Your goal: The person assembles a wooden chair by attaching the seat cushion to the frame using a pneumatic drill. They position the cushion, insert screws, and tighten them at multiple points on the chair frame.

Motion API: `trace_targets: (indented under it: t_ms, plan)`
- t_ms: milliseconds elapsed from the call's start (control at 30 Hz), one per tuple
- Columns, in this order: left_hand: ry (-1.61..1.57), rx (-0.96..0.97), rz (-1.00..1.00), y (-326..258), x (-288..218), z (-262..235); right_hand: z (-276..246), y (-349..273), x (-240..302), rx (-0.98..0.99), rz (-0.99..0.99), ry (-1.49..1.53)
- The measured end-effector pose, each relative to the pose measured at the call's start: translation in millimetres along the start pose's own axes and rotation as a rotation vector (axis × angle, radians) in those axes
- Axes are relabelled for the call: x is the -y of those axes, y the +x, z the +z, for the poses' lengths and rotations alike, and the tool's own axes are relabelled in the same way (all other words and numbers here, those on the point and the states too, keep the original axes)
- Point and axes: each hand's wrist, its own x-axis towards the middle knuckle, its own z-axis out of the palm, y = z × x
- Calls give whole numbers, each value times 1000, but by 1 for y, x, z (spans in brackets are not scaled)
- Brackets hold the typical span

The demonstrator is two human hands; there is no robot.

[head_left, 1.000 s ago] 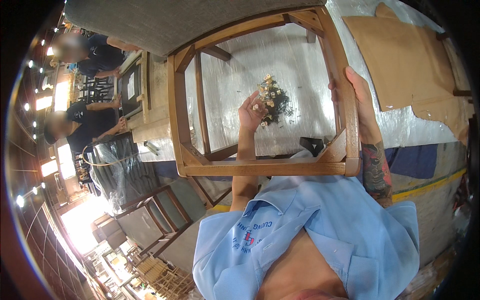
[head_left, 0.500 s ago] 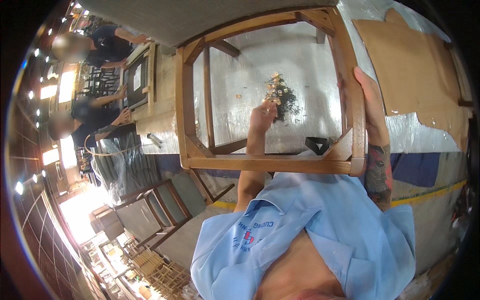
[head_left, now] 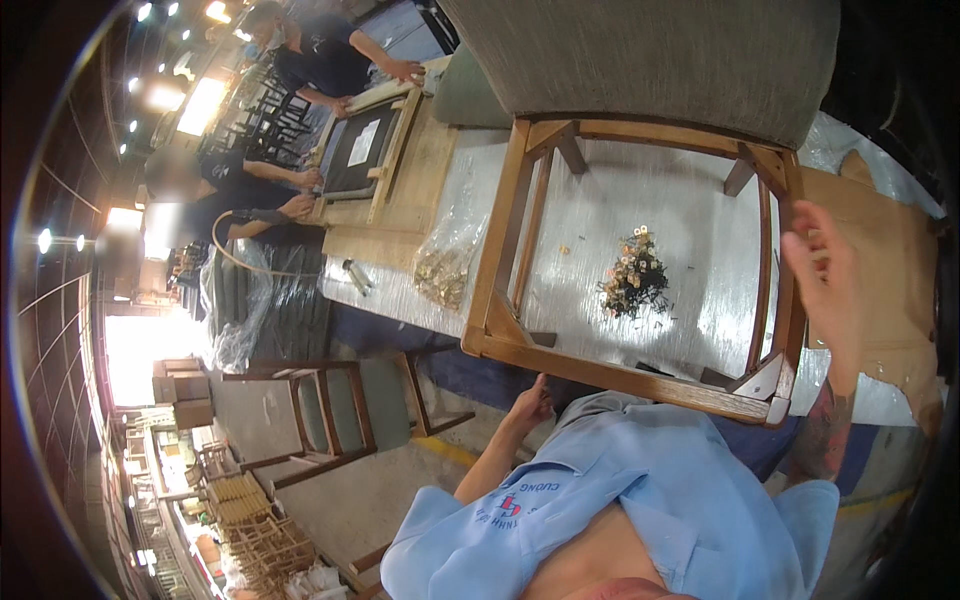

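Fingers of right hand point(head_left: 828, 285) loosely bent, beside square brown wooden chair frame point(head_left: 620, 382), contact unclear; left hand point(head_left: 533, 405) half-curled near its near-left corner, contents hidden. Frame over silvery plastic-wrapped tabletop point(head_left: 590, 200); knock might scatter gold-and-black hardware heap point(head_left: 635, 280).

On the left chest of the light blue shirt point(head_left: 650, 470) there is dark blue lettering point(head_left: 541, 488), which is placed around a small red and blue emblem point(head_left: 509, 508). On the dark panel point(head_left: 345, 185) between the wooden bars lies a white sheet point(head_left: 364, 143), like a label; its print is too small to be read from here.
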Motion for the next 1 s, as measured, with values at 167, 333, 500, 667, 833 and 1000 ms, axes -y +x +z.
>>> trace_targets:
  t_ms: [167,333,500,667,833,1000]
  plan:
    - [-111,-138,370,-34,-78,-32,52,14,69,355,-467,-173]
    - [-31,-6,924,-122,-197,48,118,13,137,613,-705,-241]
    - [314,362,1063,-191,-251,136,173,6,182,506,-769,-53]
    - [280,570,1033,-201,-261,170,202,13,191,494,-653,286]
    - [315,649,848,-179,-277,163,198,20,161,267,-311,412]
    - [2,628,806,-158,-306,151,165,95,74,-32,-188,98]
